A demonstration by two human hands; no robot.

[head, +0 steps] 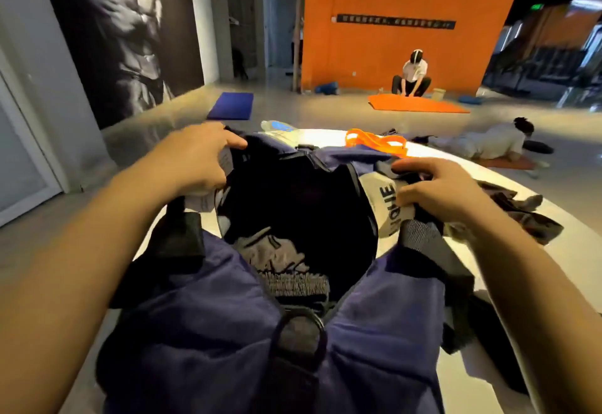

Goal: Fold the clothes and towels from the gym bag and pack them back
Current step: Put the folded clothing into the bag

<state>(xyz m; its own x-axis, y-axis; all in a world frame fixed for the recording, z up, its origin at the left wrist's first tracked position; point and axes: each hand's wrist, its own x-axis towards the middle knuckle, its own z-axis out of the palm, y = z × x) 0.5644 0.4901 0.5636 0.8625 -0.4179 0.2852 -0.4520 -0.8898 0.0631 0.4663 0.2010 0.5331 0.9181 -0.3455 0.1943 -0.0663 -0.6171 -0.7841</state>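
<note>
A navy gym bag [202, 325] lies unzipped on a white round table [553, 218], its dark inside showing black cloth and a grey mesh pocket [277, 257]. My left hand [195, 159] grips the bag's left rim at the far end, fingers curled over the edge. On the right rim, my right hand [439, 185] holds the edge together with a white cloth printed with black letters [384, 205]. A dark crumpled garment [521, 215] lies on the table to the right of the bag.
An orange band [374, 141] and a plastic water bottle [280, 128] lie beyond the bag. On the floor are a blue mat [231, 106] and an orange mat [417, 104], where one person crouches; another person [482, 143] lies at right.
</note>
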